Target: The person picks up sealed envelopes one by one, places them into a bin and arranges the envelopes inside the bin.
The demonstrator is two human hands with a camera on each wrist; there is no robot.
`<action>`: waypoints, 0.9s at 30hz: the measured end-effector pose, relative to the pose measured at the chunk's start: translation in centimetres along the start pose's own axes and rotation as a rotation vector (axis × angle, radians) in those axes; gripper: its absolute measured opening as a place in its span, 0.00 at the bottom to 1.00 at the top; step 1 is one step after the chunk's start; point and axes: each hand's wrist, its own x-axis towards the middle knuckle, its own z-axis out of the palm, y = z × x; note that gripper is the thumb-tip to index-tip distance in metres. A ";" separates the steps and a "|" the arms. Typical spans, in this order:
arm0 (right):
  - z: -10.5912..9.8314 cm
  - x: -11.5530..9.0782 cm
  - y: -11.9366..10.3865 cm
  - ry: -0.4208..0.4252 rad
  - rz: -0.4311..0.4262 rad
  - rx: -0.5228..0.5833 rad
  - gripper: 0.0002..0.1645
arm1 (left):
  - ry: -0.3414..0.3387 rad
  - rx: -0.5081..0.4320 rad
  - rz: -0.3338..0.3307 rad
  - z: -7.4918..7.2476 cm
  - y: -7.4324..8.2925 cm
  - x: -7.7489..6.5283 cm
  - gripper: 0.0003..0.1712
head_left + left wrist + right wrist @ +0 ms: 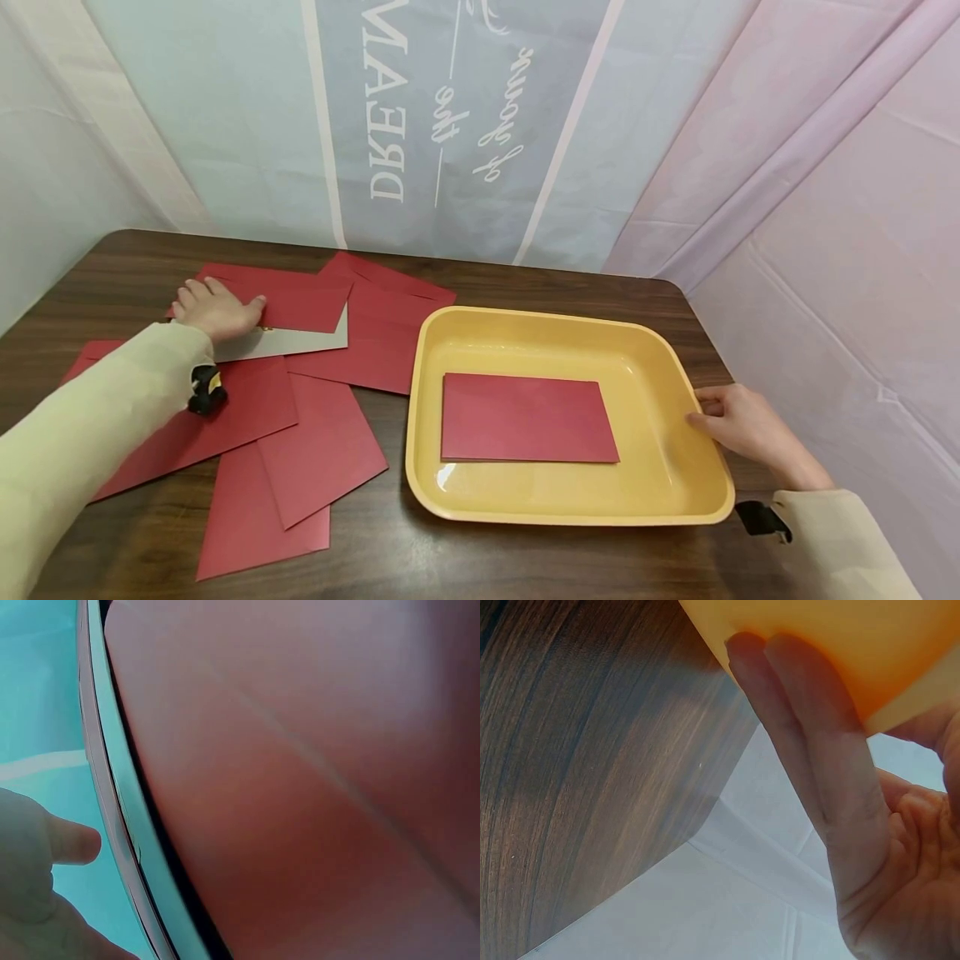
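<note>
My left hand lies over a red envelope at the back left, its fingers spread and thumb out to the right. Below that envelope shows a grey card with a small gold print. In the left wrist view, a blurred red envelope surface fills most of the picture beside my thumb. At the far right my right hand grips the side of a yellow tray, thumb over the rim and fingers against the outer wall. Inside the tray lie stacked red envelopes.
More red envelopes overlap on the left half of the brown wooden table. One large envelope reaches the tray's left side. A printed cloth hangs behind the table, and a pale cloth wall stands at the right.
</note>
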 end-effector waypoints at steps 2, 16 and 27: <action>0.0 0.0 0.0 -0.001 0.001 0.003 0.25 | -0.003 0.001 -0.012 -0.1 -0.1 0.1 0.51; 0.1 0.0 0.1 0.008 0.000 0.005 0.24 | -0.039 0.040 -0.006 -0.8 -1.1 0.7 0.58; 0.2 0.0 0.1 0.011 -0.001 0.001 0.25 | -0.069 0.064 -0.012 -1.2 -1.2 0.5 0.63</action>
